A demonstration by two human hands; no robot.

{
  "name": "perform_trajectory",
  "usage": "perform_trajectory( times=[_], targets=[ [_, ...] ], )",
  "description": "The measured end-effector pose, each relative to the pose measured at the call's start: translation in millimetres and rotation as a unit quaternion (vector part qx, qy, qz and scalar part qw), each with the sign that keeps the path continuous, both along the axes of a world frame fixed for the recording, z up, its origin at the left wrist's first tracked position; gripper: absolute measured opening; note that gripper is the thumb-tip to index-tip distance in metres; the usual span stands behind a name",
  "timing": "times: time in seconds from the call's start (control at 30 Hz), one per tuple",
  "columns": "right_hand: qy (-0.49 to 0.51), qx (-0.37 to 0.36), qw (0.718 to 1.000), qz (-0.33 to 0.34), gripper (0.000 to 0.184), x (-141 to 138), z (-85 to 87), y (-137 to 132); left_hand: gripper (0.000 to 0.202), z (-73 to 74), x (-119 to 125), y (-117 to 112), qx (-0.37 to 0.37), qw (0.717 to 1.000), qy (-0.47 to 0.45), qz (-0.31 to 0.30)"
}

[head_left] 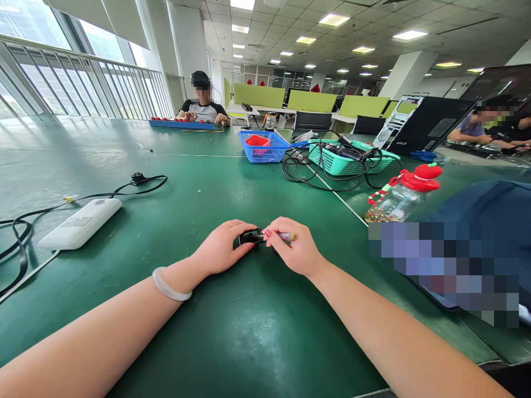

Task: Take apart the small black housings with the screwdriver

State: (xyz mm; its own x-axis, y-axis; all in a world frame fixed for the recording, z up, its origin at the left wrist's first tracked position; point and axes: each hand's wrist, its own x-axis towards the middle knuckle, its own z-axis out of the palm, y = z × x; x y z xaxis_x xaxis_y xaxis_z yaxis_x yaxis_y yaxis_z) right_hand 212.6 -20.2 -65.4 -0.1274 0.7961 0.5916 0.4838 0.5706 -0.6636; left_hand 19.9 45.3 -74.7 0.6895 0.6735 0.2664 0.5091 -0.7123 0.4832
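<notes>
My left hand grips a small black part between thumb and fingers, low over the green tabletop. My fingers hide some of the part, and I cannot make out its kind. Just to the right, my right hand pinches a slim pen-like tool with a see-through, purplish handle and a gold-coloured end. The tool lies nearly level and points left at the black part. Its tip is too small to make out clearly.
At left lie a white power bank-like box and a black cable. Farther off are a blue basket, a teal basket with cables, and a red-lidded bottle. Dark fabric lies at right. A person sits opposite.
</notes>
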Motion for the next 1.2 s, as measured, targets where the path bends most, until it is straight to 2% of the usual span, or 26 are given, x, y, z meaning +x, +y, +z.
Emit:
perform_trajectory(
  times=[0.1,0.17,0.3,0.4,0.5,0.6,0.7,0.8,0.87,1.0,1.1,1.2],
  targets=[
    [0.071,0.014,0.997,-0.023,0.031,4.5,-0.5,-0.1,0.041,0.7,-0.3,-0.5,0.010,0.999,-0.023,0.026],
    [0.156,0.033,0.985,-0.068,0.036,10.5,-0.3,1.8,0.043,-1.1,-1.0,1.3,0.005,0.998,-0.007,0.062],
    [0.276,0.021,0.943,-0.185,0.047,30.0,-1.8,13.7,0.046,-7.0,-3.5,6.4,0.025,0.985,0.091,0.146],
    [0.317,-0.020,0.919,-0.234,0.048,44.5,-7.6,26.4,0.042,-9.0,-4.2,7.3,0.059,0.975,0.139,0.164],
    [0.356,-0.066,0.901,-0.238,0.046,51.4,-14.8,35.7,0.038,-7.8,-3.2,5.8,0.047,0.980,0.119,0.151],
    [0.364,-0.091,0.902,-0.216,0.046,49.6,-19.5,38.6,0.037,-5.4,-2.4,3.7,-0.011,0.992,0.067,0.108],
    [0.324,-0.094,0.924,-0.181,0.047,43.2,-21.3,37.1,0.042,-2.6,-2.1,1.3,-0.048,0.997,0.053,0.024],
    [0.264,-0.102,0.950,-0.130,0.047,37.0,-20.9,34.6,0.039,-0.2,-1.6,-1.7,-0.028,0.995,0.070,-0.063],
    [0.250,-0.093,0.956,-0.121,0.047,35.4,-19.3,33.4,0.034,0.6,-1.1,-4.1,-0.013,0.993,0.068,-0.091],
    [0.288,-0.052,0.940,-0.178,0.048,40.7,-16.0,33.2,0.039,0.5,0.3,-8.7,0.016,0.992,0.072,-0.105],
    [0.283,-0.074,0.936,-0.195,0.047,45.5,-16.5,34.4,0.041,-0.5,1.8,-10.3,0.039,0.991,0.093,-0.086],
    [0.274,-0.109,0.940,-0.171,0.045,44.8,-17.8,34.2,0.042,-2.7,2.5,-9.5,0.053,0.991,0.112,-0.042]
  ],
)
